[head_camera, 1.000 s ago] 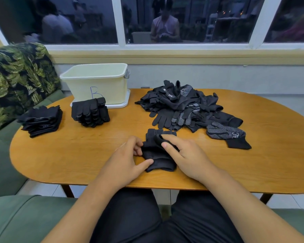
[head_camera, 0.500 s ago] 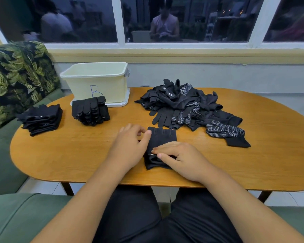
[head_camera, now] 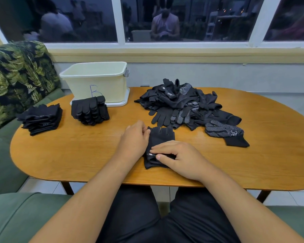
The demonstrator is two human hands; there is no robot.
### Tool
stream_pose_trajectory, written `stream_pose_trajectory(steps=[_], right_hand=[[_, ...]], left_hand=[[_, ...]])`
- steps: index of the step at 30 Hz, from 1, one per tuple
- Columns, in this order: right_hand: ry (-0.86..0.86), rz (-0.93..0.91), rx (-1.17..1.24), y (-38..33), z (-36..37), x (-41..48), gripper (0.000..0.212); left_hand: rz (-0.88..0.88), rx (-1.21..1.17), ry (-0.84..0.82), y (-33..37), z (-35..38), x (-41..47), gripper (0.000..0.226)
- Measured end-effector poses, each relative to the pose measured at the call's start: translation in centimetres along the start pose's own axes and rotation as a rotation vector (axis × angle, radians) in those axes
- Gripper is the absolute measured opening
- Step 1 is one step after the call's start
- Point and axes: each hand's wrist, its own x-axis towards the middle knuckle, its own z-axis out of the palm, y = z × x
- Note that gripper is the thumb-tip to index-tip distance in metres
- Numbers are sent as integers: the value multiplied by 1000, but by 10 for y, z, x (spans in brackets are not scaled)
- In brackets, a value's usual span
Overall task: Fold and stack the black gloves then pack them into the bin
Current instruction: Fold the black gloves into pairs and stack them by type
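Observation:
A black glove [head_camera: 161,137] lies folded near the table's front edge, fingers pointing away from me. My left hand [head_camera: 134,139] rests at its left side, fingertips touching the glove's upper left corner. My right hand [head_camera: 178,157] lies across the cuff end and pinches the folded edge between thumb and fingers. A loose heap of black gloves [head_camera: 186,106] sits behind, to the right. Two folded stacks stand at the left: one [head_camera: 89,110] in front of the cream bin [head_camera: 96,81], another [head_camera: 41,118] near the table's left end.
The oval wooden table [head_camera: 270,155] carries everything. A dotted glove [head_camera: 225,132] lies apart at the heap's right. The bin marked B stands on a white lid at the back left. A leaf-print sofa [head_camera: 16,76] borders the left; a window wall runs behind.
The glove went from bunched under both hands to laid out flat and folded. My left hand slid up to its top left corner; my right hand moved down onto the cuff.

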Motion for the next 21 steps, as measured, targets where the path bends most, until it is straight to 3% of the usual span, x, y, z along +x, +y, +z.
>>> stream_pose_trajectory(steps=[2,5,7,10,13,16,21], right_hand=[[4,55,129,-1,-5,0,29],[79,131,380,1,-13,3,31],[153,138,438,5,-17,8,30],[216,138,261,7,-22,21,34],[35,119,-69,2,-18,32,45],[-130,139,-169,4,-7,30,58],[-221,106,-314,14,-5,25,78]], left_hand=[[10,-59,26,1,-5,-2,12],[158,-47,137,12,-21,-15,14],[260,-52,65,25,-32,-29,17],[258,-10,-153,29,-34,-41,27],[231,130,-250,16,-31,-45,49],[210,187,-359,4,-28,-51,59],[184,266,-403,-1,-22,-55,63]])
